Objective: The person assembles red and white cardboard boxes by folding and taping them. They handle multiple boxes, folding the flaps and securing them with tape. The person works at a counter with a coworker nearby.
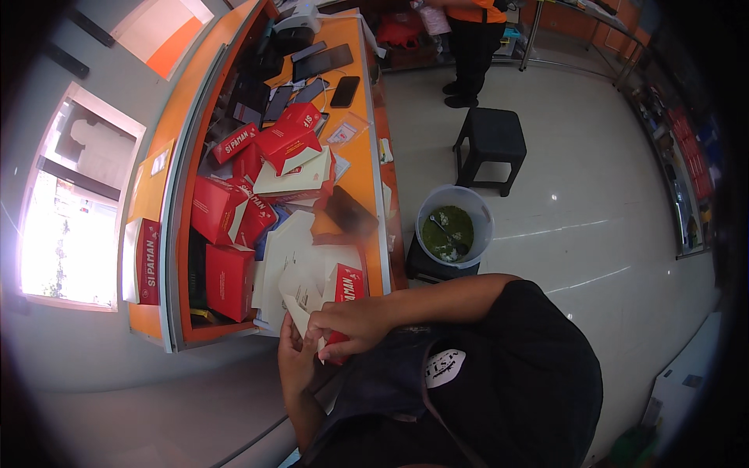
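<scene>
A partly folded red and cream cardboard box (349, 282) is between my hands at the counter's near end. My left hand (297, 355) grips its cream edge from the left, fingers closed. Across the top lies my right hand (353, 323), its fingers bent and pressed on the cardboard near my left fingertips. Part of the box is hidden under the right hand. Just beyond it are flat cream cardboard blanks (285, 248) on the orange counter. Several made-up red boxes (289, 146) are heaped farther along, and another red box (228, 282) stands on the left.
Phones (345, 91) and a tablet (324, 62) lie at the counter's far part. On the right, a white bucket (485, 226) holds a green mixture and a ladle-like utensil. Beyond it stands a black stool (491, 134). Another person (473, 47) stands at the back.
</scene>
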A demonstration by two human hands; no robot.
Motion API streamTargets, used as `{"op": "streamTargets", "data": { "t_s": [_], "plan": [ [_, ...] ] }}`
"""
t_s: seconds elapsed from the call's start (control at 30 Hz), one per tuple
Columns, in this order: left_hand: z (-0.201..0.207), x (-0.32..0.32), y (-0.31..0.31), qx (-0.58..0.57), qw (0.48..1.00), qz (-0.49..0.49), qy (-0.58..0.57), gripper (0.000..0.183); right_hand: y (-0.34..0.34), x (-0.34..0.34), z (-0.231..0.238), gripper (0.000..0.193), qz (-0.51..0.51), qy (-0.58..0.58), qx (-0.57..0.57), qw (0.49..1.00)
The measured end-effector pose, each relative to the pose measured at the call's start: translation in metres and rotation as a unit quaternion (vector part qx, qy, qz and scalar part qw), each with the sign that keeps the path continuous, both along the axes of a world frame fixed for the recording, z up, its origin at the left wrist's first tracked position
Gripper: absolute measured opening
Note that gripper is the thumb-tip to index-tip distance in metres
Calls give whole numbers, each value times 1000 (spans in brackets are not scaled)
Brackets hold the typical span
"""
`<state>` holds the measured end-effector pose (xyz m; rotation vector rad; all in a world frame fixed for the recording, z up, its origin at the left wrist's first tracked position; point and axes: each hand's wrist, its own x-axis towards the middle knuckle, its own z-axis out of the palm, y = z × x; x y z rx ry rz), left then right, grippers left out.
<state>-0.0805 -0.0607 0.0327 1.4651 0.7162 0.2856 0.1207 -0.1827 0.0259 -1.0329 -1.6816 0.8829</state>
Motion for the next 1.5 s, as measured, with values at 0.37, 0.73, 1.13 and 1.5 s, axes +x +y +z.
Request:
{"op": "streamTargets", "data": {
  "t_s": [0.37,0.73,1.13,1.5],
  "plan": [
    [-6,-7,4,169,977,126,43,41,30,67,-37,35,-342,-90,273,894],
    [3,-10,1,280,932,232,18,42,-19,435,-98,88,-629,-36,-319,708],
    [-21,1,5,7,973,178,-150,42,-23,365,-118,31,-534,43,-229,812],
    [-6,20,-16,-4,988,123,-92,38,-27,74,-65,73,-59,524,-263,808]
  ]
}}
